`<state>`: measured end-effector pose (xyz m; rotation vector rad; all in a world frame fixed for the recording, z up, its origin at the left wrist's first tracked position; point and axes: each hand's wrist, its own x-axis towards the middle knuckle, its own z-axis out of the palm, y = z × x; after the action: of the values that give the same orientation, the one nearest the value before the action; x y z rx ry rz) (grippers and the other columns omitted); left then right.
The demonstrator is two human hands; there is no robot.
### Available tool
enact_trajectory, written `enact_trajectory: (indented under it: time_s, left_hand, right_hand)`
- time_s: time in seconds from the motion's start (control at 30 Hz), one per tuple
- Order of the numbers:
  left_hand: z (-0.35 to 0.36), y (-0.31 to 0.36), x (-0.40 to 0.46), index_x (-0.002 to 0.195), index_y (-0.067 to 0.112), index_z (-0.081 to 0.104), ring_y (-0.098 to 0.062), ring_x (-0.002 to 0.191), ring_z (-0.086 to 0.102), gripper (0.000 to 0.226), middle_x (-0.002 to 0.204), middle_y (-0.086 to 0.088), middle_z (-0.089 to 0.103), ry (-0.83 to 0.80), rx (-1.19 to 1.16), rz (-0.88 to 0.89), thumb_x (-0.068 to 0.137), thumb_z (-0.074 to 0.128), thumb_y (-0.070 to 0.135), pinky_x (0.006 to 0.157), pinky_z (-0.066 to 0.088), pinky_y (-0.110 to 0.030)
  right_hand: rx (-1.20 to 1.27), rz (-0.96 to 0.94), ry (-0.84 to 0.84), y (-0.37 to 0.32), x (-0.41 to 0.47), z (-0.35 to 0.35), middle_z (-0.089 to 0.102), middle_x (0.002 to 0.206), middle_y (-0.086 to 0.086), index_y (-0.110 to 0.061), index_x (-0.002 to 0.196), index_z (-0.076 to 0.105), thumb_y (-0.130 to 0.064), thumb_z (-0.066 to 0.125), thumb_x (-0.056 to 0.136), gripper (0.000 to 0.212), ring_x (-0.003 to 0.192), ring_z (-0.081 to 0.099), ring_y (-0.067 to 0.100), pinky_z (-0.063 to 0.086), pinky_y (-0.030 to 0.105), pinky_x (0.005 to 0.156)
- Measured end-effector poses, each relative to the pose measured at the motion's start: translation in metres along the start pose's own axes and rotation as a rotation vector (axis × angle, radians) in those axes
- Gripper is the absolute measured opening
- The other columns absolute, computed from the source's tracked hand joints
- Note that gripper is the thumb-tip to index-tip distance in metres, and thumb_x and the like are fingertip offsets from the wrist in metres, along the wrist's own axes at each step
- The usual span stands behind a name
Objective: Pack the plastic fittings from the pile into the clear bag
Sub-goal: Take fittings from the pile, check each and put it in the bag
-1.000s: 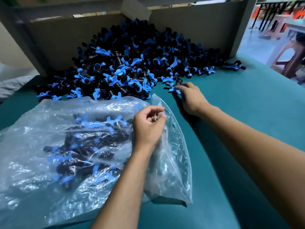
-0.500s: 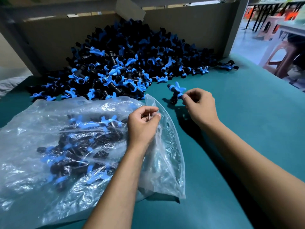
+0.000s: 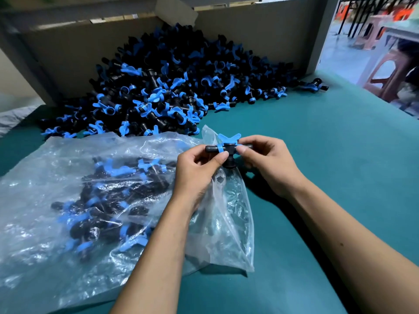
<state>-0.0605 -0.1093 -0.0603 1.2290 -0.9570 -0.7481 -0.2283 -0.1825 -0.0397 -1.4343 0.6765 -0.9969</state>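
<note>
Both hands pinch one black and blue fitting (image 3: 227,148) just above the clear bag's (image 3: 68,173) open mouth: the left hand (image 3: 199,171) and the right hand (image 3: 269,164). The big pile (image 3: 172,87) sits behind the bag.

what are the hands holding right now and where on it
Both hold one black-and-blue fitting: left hand pinches its middle, also gripping the bag mouth; right hand pinches its right end.

A small factory packing bench: a teal-covered worktable (image 3: 317,155) heaped at the far side with hundreds of identical fittings (image 3: 172,87) against cardboard walls (image 3: 68,53), plastic stools (image 3: 390,73) far right.
</note>
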Motion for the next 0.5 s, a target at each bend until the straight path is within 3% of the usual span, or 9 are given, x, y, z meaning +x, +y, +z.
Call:
enact_trajectory:
  time_s: [0.07,0.17,0.27,0.37,0.5]
  left_hand:
    - [0.0004,-0.0008,-0.0003,0.098,0.021,0.080,-0.032,0.097,0.076,0.029,0.098,-0.009,0.080,-0.023,-0.027,-0.008,0.074,0.087,0.037,0.095,0.059,-0.052]
    - [0.0015,0.0027,-0.0019,0.095,0.018,0.080,-0.028,0.092,0.076,0.026,0.095,-0.011,0.079,-0.028,-0.070,-0.022,0.076,0.087,0.035,0.088,0.060,-0.043]
    - [-0.0002,0.0047,-0.0019,0.090,0.020,0.080,-0.016,0.079,0.071,0.015,0.084,-0.002,0.077,0.067,-0.089,-0.050,0.080,0.088,0.027,0.074,0.057,-0.032]
    - [-0.0032,0.0058,-0.0005,0.092,0.017,0.078,-0.008,0.072,0.067,0.018,0.077,0.005,0.074,0.168,-0.167,-0.100,0.078,0.089,0.023,0.069,0.056,-0.023]
    - [-0.0027,0.0041,-0.0010,0.089,0.021,0.079,-0.010,0.073,0.070,0.017,0.078,0.005,0.076,0.102,-0.104,-0.091,0.076,0.090,0.026,0.069,0.058,-0.028]
  right_hand:
    - [-0.014,-0.012,0.010,0.0001,-0.0009,0.0003,0.065,0.077,0.011,-0.011,0.092,0.074,-0.010,0.074,0.090,0.003,0.065,0.050,0.021,0.043,0.031,0.061]
    - [-0.066,-0.045,0.013,0.0010,0.0005,-0.0011,0.067,0.077,0.011,-0.015,0.091,0.074,-0.014,0.076,0.089,0.003,0.063,0.053,0.019,0.047,0.026,0.058]
    - [0.037,-0.007,0.035,0.0024,0.0018,-0.0007,0.070,0.082,0.015,-0.017,0.091,0.075,-0.017,0.074,0.090,0.001,0.066,0.057,0.022,0.049,0.030,0.061]
    - [0.181,0.044,0.175,0.0044,0.0059,-0.0054,0.070,0.076,0.004,-0.016,0.089,0.077,-0.015,0.073,0.091,0.005,0.068,0.062,0.013,0.052,0.025,0.065]
    - [0.151,0.012,0.156,0.0077,0.0056,-0.0076,0.072,0.076,0.003,-0.016,0.088,0.079,-0.018,0.079,0.083,0.006,0.067,0.062,0.012,0.051,0.024,0.064]
